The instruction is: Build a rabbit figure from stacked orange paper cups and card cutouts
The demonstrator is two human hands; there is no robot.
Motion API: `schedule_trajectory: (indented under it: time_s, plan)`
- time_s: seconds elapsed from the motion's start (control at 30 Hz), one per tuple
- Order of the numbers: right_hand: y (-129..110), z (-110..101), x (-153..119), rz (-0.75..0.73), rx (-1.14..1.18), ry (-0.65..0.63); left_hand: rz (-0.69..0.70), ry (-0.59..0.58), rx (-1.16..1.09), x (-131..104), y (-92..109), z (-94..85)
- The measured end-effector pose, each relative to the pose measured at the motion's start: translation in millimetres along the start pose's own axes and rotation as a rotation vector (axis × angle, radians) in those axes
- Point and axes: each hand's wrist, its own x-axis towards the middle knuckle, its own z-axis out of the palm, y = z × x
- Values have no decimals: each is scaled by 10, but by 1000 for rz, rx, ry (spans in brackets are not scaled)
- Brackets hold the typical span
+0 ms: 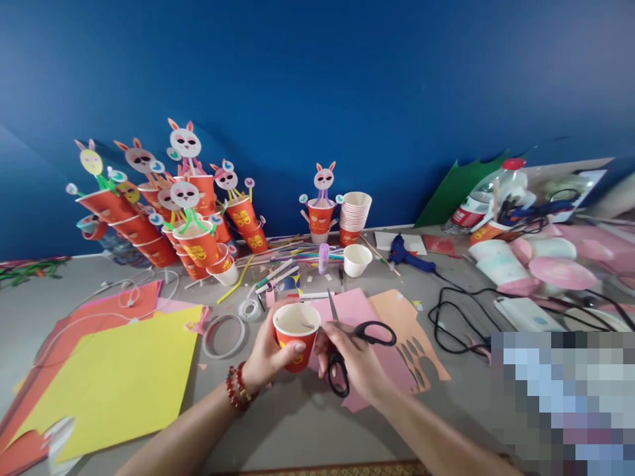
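Observation:
A red paper cup (296, 334) with a white inside stands upright in my left hand (270, 360), whose fingers wrap round its side. Close to the cup's right side is my right hand (350, 357), closed on black-handled scissors (380, 332). Their blades are spread apart, one pointing up and away over pink paper, the other reaching over the cup's rim. Below my right hand hangs the lower scissor handle. The pink paper (360, 307) and an orange sheet with cut-out holes (397, 311) lie beneath and beyond my right hand.
Rabbit-faced cups (196, 248) stand at the back left, with another (320, 215) beside a cup stack (354, 211). Yellow paper (143, 377) and a tape roll (223, 336) lie left. A blue glue gun (409, 254), black cables (446, 330) and a bottle (491, 192) are right.

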Motion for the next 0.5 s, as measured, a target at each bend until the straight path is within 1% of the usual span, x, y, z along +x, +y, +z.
schedule_trajectory:
  time_s: [0.07,0.2,0.37,0.43,0.5]
  plan:
    - [-20,15,18,52,85,4,23,-13,29,0,2,6]
    - [-82,3,38,141,195,-38,37,-13,52,2,-36,16]
    - [-85,-26,59,177,353,-95,83,69,126,11,-86,-13]
    - [-56,-48,79,240,456,-117,114,117,182,13,-93,-29]
    - [-15,-78,103,315,552,-159,145,134,236,14,-95,-45]
